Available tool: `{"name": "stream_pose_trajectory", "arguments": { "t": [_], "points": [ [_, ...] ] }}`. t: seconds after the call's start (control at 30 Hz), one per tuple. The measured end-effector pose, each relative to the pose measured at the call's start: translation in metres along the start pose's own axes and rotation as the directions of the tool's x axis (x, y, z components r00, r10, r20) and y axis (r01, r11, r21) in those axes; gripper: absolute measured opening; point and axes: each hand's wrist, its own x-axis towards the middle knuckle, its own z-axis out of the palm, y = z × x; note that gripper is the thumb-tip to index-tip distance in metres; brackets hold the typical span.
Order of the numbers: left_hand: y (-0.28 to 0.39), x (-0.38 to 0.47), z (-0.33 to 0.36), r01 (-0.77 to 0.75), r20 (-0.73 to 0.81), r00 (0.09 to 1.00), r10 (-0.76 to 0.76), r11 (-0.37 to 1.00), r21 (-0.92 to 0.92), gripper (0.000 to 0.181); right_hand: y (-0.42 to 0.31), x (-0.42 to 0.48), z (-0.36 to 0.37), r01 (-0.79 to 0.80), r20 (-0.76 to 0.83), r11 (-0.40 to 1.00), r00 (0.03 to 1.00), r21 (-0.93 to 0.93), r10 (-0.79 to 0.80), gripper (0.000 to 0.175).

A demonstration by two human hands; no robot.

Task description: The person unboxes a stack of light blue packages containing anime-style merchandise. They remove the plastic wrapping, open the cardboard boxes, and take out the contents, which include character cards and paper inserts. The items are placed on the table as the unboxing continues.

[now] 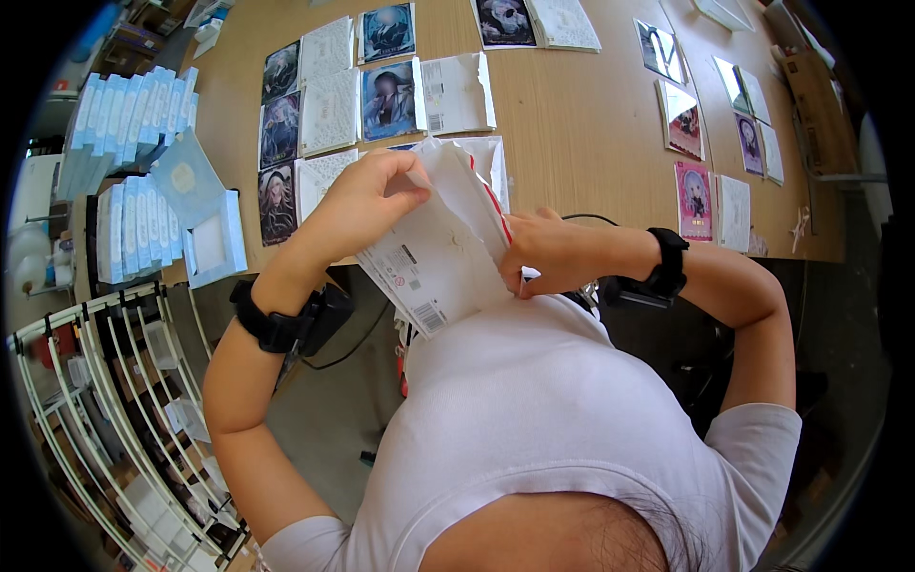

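Observation:
A white cardboard mailer (443, 264) with a ragged torn edge and a red tear strip is held in front of my chest, tilted. My left hand (364, 200) pinches its upper left part between thumb and fingers. On the other side, my right hand (547, 247) grips the right edge beside the red strip; some of those fingertips are hidden. The mailer's face bears small print and a barcode. Just beyond it lies another opened white mailer (492, 161), partly covered. Further off, an illustrated card (389, 100) rests beside a torn mailer (457, 93).
Dark illustrated cards (279, 132) and patterned white packets (329, 111) lie in rows on the wooden table (572, 136). Right of them is a pink card (693, 200). Light blue boxes (139, 222) stand at left, near an open blue box (214, 239). A white rack (121, 372) stands below.

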Motion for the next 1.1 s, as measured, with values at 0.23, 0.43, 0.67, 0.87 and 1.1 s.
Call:
{"name": "stream_pose_trajectory", "arguments": {
  "t": [0.23,0.43,0.67,0.87,1.1],
  "points": [
    [0.008,-0.006,-0.006,0.010,-0.036,0.999,-0.015,0.991,-0.133,0.035,0.011,-0.010,-0.015,0.140,-0.192,0.980,0.975,0.141,-0.112,0.012],
    [-0.004,-0.005,-0.006,-0.031,-0.037,0.999,0.026,0.990,-0.135,0.045,0.010,-0.003,-0.017,0.191,-0.415,0.945,0.907,0.267,-0.066,0.020],
    [-0.005,-0.001,0.001,0.067,-0.120,0.989,-0.089,0.983,-0.172,0.052,-0.028,-0.003,-0.028,0.240,-0.494,0.938,0.865,0.251,-0.089,0.028],
    [-0.012,-0.003,0.000,0.033,-0.176,0.982,-0.064,0.985,-0.172,0.051,-0.032,0.001,-0.036,0.293,-0.433,0.889,0.893,0.351,-0.123,0.023],
    [-0.004,-0.024,-0.011,-0.051,-0.030,0.999,0.044,0.944,-0.325,0.054,-0.032,0.013,-0.021,0.379,-0.594,0.916,0.770,0.136,-0.231,0.022]
  ]
}}
